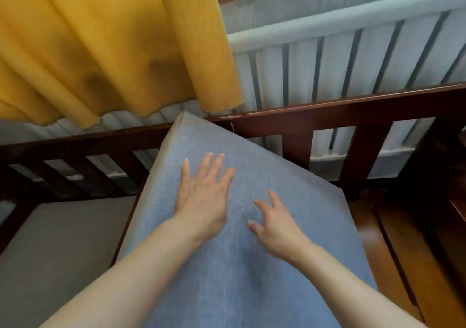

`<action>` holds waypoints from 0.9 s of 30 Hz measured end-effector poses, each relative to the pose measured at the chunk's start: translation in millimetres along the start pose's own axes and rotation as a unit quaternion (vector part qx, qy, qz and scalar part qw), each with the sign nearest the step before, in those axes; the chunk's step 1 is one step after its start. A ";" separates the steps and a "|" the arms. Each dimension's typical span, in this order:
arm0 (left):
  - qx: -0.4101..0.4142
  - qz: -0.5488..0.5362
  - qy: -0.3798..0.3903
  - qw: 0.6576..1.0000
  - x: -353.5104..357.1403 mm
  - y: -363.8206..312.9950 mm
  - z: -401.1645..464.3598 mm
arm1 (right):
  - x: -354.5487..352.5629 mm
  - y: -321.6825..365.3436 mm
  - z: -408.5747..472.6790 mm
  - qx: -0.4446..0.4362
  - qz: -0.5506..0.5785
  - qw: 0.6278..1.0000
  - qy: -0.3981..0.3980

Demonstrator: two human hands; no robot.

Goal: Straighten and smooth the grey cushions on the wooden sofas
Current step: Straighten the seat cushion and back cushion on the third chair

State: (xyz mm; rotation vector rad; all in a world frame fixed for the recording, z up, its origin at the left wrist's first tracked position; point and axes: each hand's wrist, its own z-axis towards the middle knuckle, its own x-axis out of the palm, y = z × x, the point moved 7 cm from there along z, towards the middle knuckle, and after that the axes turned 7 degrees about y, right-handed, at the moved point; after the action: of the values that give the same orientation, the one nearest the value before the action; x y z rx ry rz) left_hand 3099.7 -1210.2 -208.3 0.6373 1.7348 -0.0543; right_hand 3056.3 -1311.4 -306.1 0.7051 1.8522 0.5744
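Behind the dark wooden sofa frame (327, 115) stands a white ribbed radiator (353, 57), with a mustard-yellow curtain (113, 50) hanging at upper left. You have a blue-grey cushion (252, 290) tilted up against the slatted backrest, one corner rising above the top rail. Another grey cushion (58, 239) lies flat on the seat to the left. Your left hand (201, 196) presses flat on the tilted cushion, fingers straight and spread. Your right hand (274, 226) touches it just beside, fingers relaxed and apart, gripping nothing.
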 end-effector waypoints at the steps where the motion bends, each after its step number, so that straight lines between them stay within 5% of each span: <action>1: -0.012 0.007 -0.040 0.999 -23.5 7.3 14.2 | -30.4 13.5 16.9 -0.021 0.012 0.999 -0.037; 4: -0.033 0.010 -0.208 0.978 -92.4 25.3 47.1 | -140.1 51.1 40.1 -0.113 0.078 0.957 -0.255; 6: -0.037 -0.012 -0.354 0.934 -118.2 29.6 57.4 | -190.8 48.6 32.7 -0.182 0.160 0.862 -0.444; 8: -0.060 -0.023 -0.391 0.918 -100.0 31.6 72.5 | -168.7 23.0 45.4 -0.180 0.210 0.796 -0.538; 9: -0.075 -0.018 -0.321 0.944 -69.9 31.3 85.6 | -135.7 16.0 62.4 -0.164 0.184 0.822 -0.513; 11: -0.127 0.028 -0.069 0.989 14.1 37.4 106.8 | -31.2 13.1 111.1 -0.149 0.087 0.944 -0.280; 13: -0.157 0.059 0.050 0.985 54.9 47.7 116.0 | 24.3 4.5 132.8 -0.143 0.031 0.982 -0.116; 15: -0.130 0.025 -0.026 0.991 20.8 31.9 129.4 | -12.2 -0.3 139.1 -0.171 0.110 0.971 -0.125; 18: -0.082 -0.042 -0.262 0.961 -35.8 -8.5 142.7 | -104.6 -54.1 121.6 -0.164 0.229 0.874 -0.395; 19: -0.069 -0.051 -0.257 0.963 -27.2 -21.6 147.0 | -107.4 -74.8 115.6 -0.140 0.228 0.850 -0.455; 20: -0.068 -0.026 -0.182 0.981 1.1 -33.1 152.4 | -89.1 -87.3 116.9 -0.119 0.187 0.865 -0.449; 23: -0.095 0.083 0.013 0.992 83.2 -37.4 165.9 | 2.2 -107.0 149.7 -0.121 0.083 0.970 -0.192; 25: -0.070 0.058 -0.025 0.996 66.9 -52.9 179.6 | -14.1 -123.8 160.7 -0.127 0.126 0.969 -0.169; 27: -0.020 0.034 -0.155 0.987 37.6 -84.8 183.1 | -70.0 -153.5 146.9 -0.104 0.192 0.927 -0.305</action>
State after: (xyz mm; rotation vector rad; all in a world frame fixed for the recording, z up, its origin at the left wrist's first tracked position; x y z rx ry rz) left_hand 3220.5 -1334.7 -317.9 0.6221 1.4095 -0.0679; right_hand 3182.4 -1460.0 -416.0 0.9796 1.0629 0.6923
